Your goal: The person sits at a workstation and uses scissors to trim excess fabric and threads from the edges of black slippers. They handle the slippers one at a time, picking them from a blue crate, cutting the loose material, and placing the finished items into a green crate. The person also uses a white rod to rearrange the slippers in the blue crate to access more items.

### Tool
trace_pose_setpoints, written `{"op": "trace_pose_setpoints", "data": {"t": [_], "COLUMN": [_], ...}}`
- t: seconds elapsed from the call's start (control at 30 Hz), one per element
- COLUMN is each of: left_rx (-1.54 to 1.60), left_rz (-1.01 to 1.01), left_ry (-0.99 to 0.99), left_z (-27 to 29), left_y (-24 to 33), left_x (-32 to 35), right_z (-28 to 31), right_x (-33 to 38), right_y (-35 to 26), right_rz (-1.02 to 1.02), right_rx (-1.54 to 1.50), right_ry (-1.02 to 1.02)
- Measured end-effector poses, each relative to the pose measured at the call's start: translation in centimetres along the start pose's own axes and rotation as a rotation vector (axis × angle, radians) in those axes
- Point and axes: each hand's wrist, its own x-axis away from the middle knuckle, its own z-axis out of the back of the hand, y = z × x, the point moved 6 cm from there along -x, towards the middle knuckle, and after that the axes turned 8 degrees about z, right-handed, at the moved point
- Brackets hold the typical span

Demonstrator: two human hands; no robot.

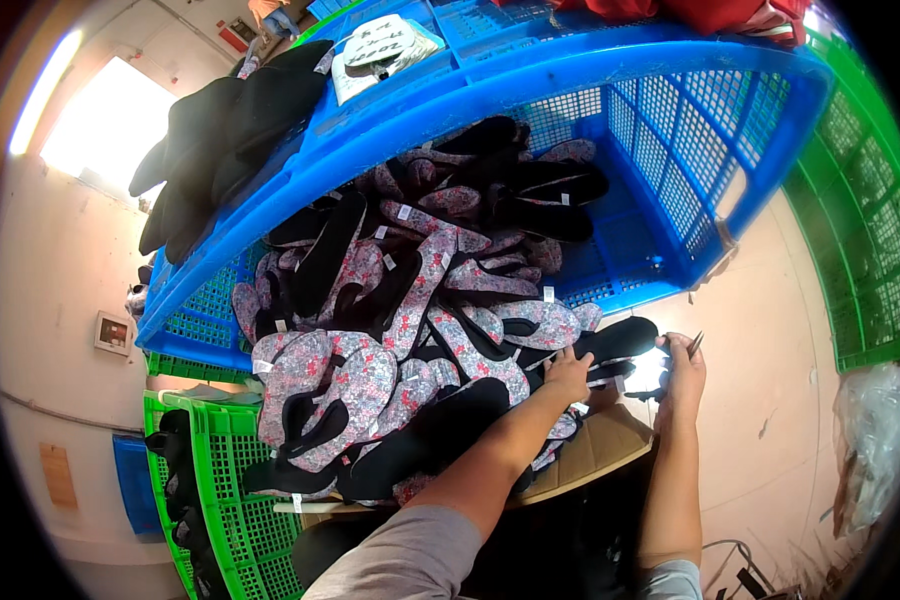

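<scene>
My left hand (567, 378) is closed on a slipper with a black sole (620, 340) at the right end of a pile. Just right of it, my right hand (684, 372) is closed round a small dark pointed tool (697, 345) that looks like thread snips; its lower part is mostly hidden by my fingers. Grey-and-pink floral slippers (355, 385) with black soles and linings lie heaped before me, several with small white tags. A brown cardboard edge (600, 445) shows beneath the pile, under my left forearm.
A big blue plastic crate (710, 150), tipped toward me, holds more slippers. Black slippers (235, 130) and a white packet (380, 50) rest on its upper side. Green crates (235, 500) stand left and right. Clear plastic wrap (870, 440) lies at the right, and a person (273, 18) is far off.
</scene>
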Motion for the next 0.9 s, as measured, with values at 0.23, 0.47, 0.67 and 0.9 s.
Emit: {"op": "trace_pose_setpoints", "data": {"t": [0.23,0.47,0.67,0.9], "left_rx": [-0.118,0.148,0.128,0.068], "left_rz": [0.0,0.088,0.045,0.048], "left_ry": [0.004,-0.044,-0.061,-0.085], "left_z": [-0.6,-1.4,-3.0,-3.3], "left_y": [-0.4,-0.9,-0.7,-0.7], "left_x": [-1.3,-2.3,-3.3,-4.2], "right_z": [0.1,-0.1,0.1,-0.5], "right_x": [-0.1,0.3,0.2,0.4], "right_y": [0.1,-0.6,-0.3,-0.7], "right_rz": [-0.001,-0.013,-0.023,-0.009], "right_rx": [-0.028,-0.02,-0.035,-0.056], "right_ry": [-0.015,0.033,0.0,0.007]}}
